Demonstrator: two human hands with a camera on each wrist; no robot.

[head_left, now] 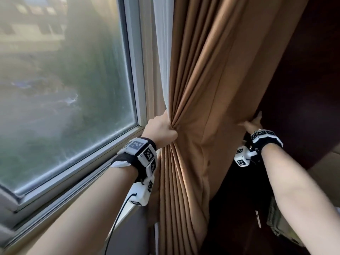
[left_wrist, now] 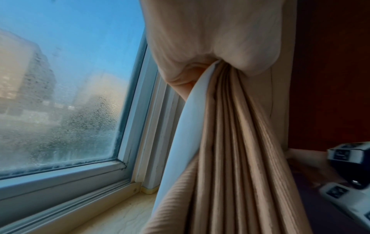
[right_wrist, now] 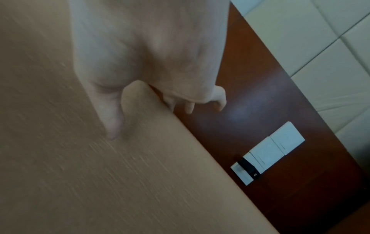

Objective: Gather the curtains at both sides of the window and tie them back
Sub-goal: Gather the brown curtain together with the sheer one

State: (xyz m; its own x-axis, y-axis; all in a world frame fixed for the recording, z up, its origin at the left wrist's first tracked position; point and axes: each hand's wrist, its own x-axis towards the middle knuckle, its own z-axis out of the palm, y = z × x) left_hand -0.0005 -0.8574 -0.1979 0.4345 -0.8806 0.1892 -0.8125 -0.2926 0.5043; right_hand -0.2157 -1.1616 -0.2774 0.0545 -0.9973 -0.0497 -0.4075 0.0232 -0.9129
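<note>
A brown curtain [head_left: 193, 89] hangs at the right side of the window, with a white lining [head_left: 161, 52] along its window edge. My left hand [head_left: 168, 131] grips the gathered pleats in a fist at sill height; in the left wrist view the folds [left_wrist: 230, 142] fan down from that hand [left_wrist: 210, 47]. My right hand [head_left: 253, 123] holds the curtain's right edge, level with the left hand. In the right wrist view its thumb [right_wrist: 112, 123] lies on the front of the cloth [right_wrist: 100, 174], and the fingers [right_wrist: 189, 107] curl behind the edge.
The misted window pane [head_left: 64, 89] and its white frame fill the left, with a pale sill [left_wrist: 120, 213] below. A dark wood wall panel [head_left: 303, 70] stands right behind the curtain and carries white wall switches [right_wrist: 268, 152]. A white padded panel [right_wrist: 320, 39] lies beyond it.
</note>
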